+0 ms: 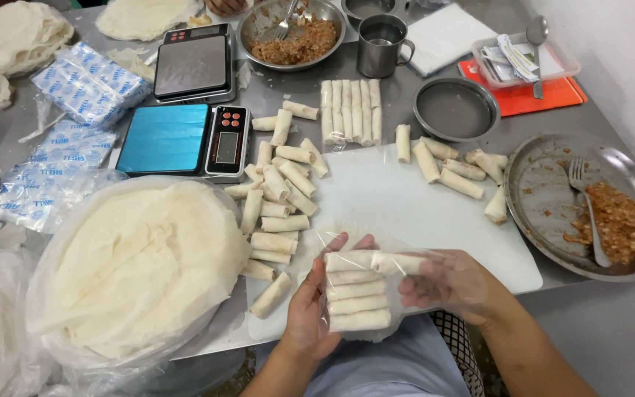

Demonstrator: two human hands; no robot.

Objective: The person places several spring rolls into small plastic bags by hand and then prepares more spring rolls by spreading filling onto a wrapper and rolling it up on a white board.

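Leftmost, a big stack of round pastry wrappers lies in clear plastic on the desk, with two digital scales behind it. Just right of the wrappers a loose heap of rolled spring rolls spills onto the white cutting board.

Next comes the left hand, palm up and fingers curled under a clear plastic bag, gripping it from below. Inside the bag four or five spring rolls lie stacked side by side, their long axes running left to right, across the person's body. The right hand, in a thin clear glove, closes on the right end of the top roll, which sits at the bag's upper edge and lies along the same line as the ones below it. So the bag is between the two hands, the left bearing it, the right at its open side.

Farther right, a few more rolls lie on the board's far edge, and a metal plate of filling with a fork sits rightmost.
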